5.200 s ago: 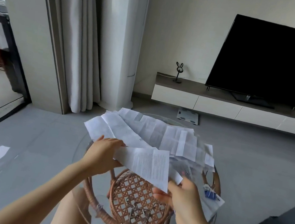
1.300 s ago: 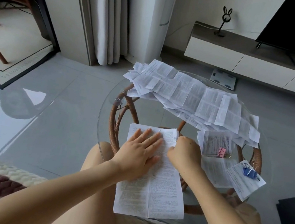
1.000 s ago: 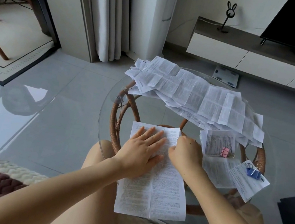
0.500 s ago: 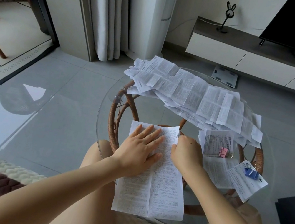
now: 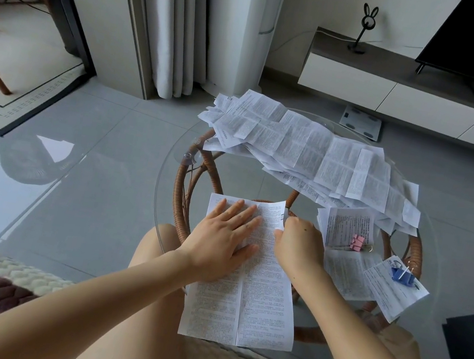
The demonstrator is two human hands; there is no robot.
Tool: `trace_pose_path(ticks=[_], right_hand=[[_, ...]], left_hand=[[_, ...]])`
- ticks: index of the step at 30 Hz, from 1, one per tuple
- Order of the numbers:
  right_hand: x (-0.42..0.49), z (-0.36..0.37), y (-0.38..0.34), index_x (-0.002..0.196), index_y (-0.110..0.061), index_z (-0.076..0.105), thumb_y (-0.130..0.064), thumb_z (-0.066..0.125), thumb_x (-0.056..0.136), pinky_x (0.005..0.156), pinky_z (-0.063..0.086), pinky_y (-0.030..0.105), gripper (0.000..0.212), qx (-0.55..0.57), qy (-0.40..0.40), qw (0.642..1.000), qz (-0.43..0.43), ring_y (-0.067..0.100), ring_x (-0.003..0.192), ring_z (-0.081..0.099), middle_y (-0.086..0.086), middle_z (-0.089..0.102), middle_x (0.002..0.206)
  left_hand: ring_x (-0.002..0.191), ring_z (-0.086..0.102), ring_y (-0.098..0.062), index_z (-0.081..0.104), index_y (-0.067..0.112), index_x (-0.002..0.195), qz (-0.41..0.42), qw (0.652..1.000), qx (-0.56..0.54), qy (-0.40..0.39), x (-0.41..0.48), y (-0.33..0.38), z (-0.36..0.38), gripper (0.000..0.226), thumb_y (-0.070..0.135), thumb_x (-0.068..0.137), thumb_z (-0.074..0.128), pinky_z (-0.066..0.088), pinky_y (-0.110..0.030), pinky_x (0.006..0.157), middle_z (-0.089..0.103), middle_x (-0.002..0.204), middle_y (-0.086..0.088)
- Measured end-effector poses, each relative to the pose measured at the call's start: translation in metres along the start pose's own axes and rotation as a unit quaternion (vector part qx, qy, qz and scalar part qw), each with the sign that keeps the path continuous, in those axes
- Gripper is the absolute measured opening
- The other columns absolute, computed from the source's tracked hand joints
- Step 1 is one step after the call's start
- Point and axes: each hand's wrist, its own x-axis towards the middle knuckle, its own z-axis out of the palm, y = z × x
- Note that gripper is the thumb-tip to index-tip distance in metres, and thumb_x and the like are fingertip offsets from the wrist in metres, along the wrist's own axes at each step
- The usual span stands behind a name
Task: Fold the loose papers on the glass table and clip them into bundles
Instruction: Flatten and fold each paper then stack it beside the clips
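Since a few seconds back the sheet (image 5: 238, 311) has come down out of the air and now lies flat on the glass table (image 5: 239, 176), at its near edge, printed side up with a crease down its length. Over the last half second only its far right corner has curled up a little.

Her left hand (image 5: 224, 240) lies spread on the far left part of the sheet, fingers straight and fanned, pressing it to the glass. Her right hand (image 5: 299, 246) is curled at the sheet's right edge just below that raised corner, thumb on the paper, and looks to be pinching the edge. Its fingertips are tucked out of sight behind the knuckles.

Beyond the sheet, a pile of loose papers (image 5: 312, 151) sprawls across the far side of the glass. Just right of the sheet sits a small bundle (image 5: 346, 229) closed with a pink clip (image 5: 357, 242). Further right of the sheet lies a second bundle (image 5: 392, 290) under a blue clip (image 5: 401, 275). One more folded paper (image 5: 345, 272) lies partly beneath those two.

Under the sheet a wicker frame (image 5: 180, 201) shows through the glass. The sheet and both hands cover its middle, so I cannot make out what it holds. The print on every paper is too fine to read.
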Motion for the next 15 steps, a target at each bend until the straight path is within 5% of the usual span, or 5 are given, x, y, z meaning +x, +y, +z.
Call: trace_pose_path(ticks=[11,15], right_hand=[[-0.028,-0.004,-0.002,0.118,-0.005,0.052,-0.028,0.055,0.094,0.083,0.046,0.029,0.034,0.054,0.036,0.997,0.047,0.025,0.106,0.057,0.010,0.056,0.118],[-0.050,-0.004,0.007,0.108,-0.008,0.051,-0.033,0.061,0.088,0.077,0.052,0.036,0.034,0.159,0.013,0.980,0.119,0.026,0.094,0.061,0.007,0.063,0.102]], left_hand=[[0.146,-0.006,-0.017,0.014,0.021,0.152,-0.010,1.000,0.026,-0.007,0.001,0.003,-0.001,0.081,0.059,0.083,-0.006,-0.019,-0.031,0.113,0.005,0.159,0.002],[0.147,-0.001,-0.020,0.016,0.020,0.152,-0.003,0.999,0.036,-0.008,0.001,0.001,0.000,0.079,0.058,0.085,-0.001,-0.016,-0.033,0.113,0.008,0.159,0.001]])
